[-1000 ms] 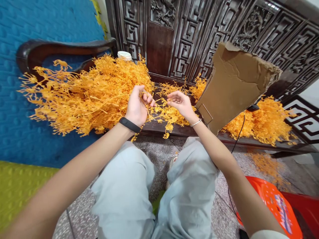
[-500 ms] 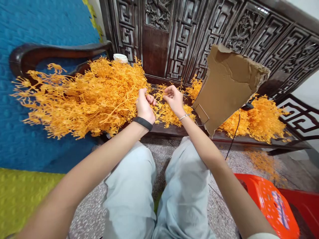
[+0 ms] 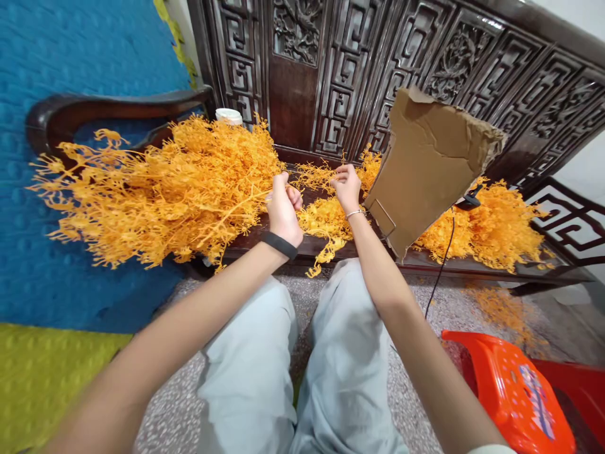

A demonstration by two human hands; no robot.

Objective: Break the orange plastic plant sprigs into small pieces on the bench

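Note:
My left hand (image 3: 285, 211), with a black band on the wrist, is closed around the stem of an orange plastic branch (image 3: 231, 213). The branch reaches left against a large heap of similar orange branches (image 3: 155, 183). To the right, my right hand (image 3: 347, 188) has thumb and fingertips pinched together; whatever they hold is too small to make out. Below and between the hands, loose orange sprigs (image 3: 326, 217) lie on the dark wooden bench (image 3: 302, 246), and one sprig hangs over its front edge.
A brown cardboard piece (image 3: 430, 164) leans upright on the bench at right. Behind it lie more orange branches (image 3: 501, 221) and a black cable (image 3: 442, 271). A white cup-like container (image 3: 229, 116) stands behind the left heap. A red plastic stool (image 3: 520, 391) is at lower right.
Both hands have shifted slightly to the right, the right one further from the left. An orange sprig now hangs over the bench's front edge.

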